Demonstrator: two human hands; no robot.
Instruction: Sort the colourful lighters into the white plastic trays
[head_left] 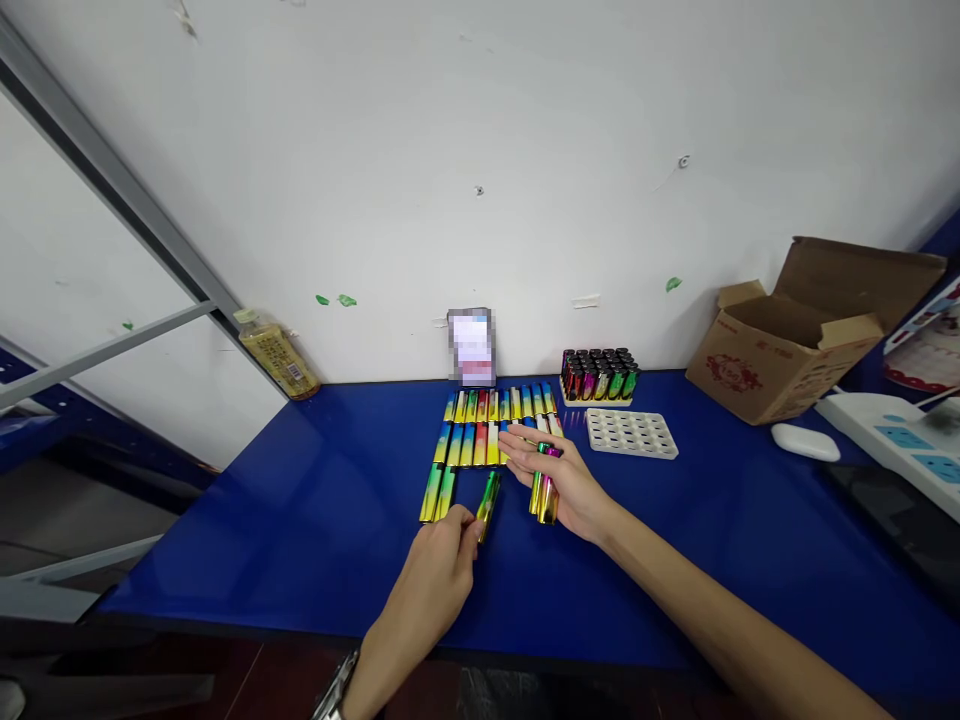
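Observation:
My left hand (442, 560) pinches the lower end of a shiny green-and-yellow metallic tube (489, 500), which tilts just above the blue table. My right hand (574, 488) holds two more shiny tubes, one green-gold (537, 492) and one purple-gold (550, 497), between palm and thumb. Its fingers stretch left over the laid-out rows. Beyond my hands, several colour-gradient tubes (466, 446) lie side by side in rows, and two green-yellow tubes (439, 494) form a nearer row at the left. My right hand hides part of the middle row.
A phone (472, 348) leans on the wall behind the rows. Black-topped tubes (600, 374) stand upright in a tray; a white holed tray (631, 433) lies before it. Right are an open carton (780, 350), a white case (805, 442) and a power strip (892, 435). Left, a bottle (277, 355) leans.

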